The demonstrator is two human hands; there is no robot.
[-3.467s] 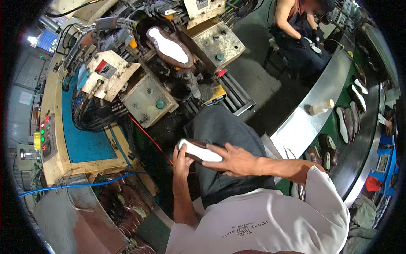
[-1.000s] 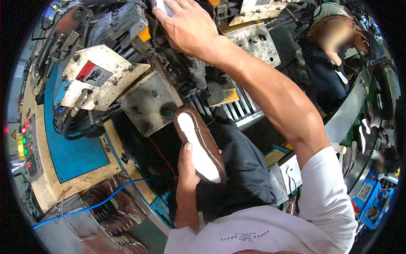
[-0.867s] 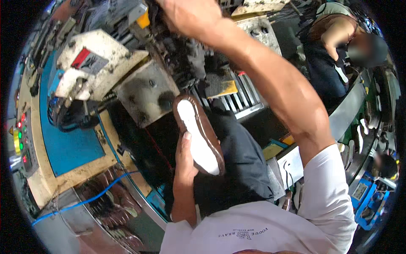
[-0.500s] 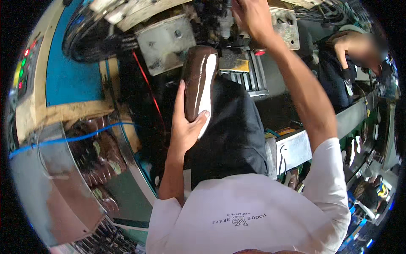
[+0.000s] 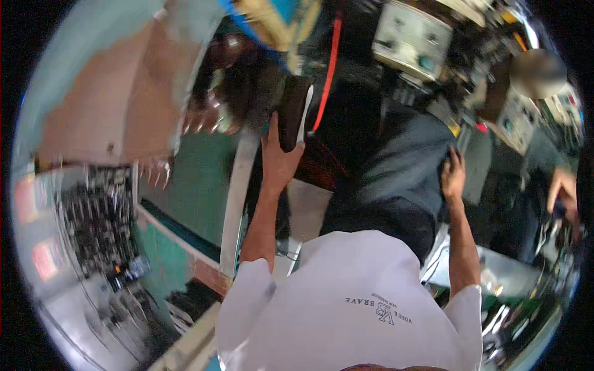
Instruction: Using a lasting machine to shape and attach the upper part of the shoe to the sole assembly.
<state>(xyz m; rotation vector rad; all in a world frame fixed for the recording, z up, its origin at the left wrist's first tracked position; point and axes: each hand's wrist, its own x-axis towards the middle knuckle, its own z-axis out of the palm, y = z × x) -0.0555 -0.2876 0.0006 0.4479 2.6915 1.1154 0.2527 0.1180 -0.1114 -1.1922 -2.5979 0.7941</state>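
A dark brown shoe (image 5: 292, 114) with a white sole along its right side is gripped in my left hand (image 5: 282, 162). The thumb lies on one side of it and the fingers on the other. It is held upright in front of a rack of brown shoes (image 5: 213, 117), which are blurred. My right hand (image 5: 454, 175) holds nothing and rests beside my dark trouser leg (image 5: 405, 154), its fingers apart and slightly bent.
Left of the rack stands a grey and brown metal panel (image 5: 117, 93). Beyond my knee is a machine with a pale metal block (image 5: 411, 40). A red cable (image 5: 328, 74) hangs near the shoe. At the far right, a co-worker's hand (image 5: 562, 188) shows.
The view has swung left. My left hand has carried the shoe away from the machine toward the rack. My right hand has come down from the machine to my leg.
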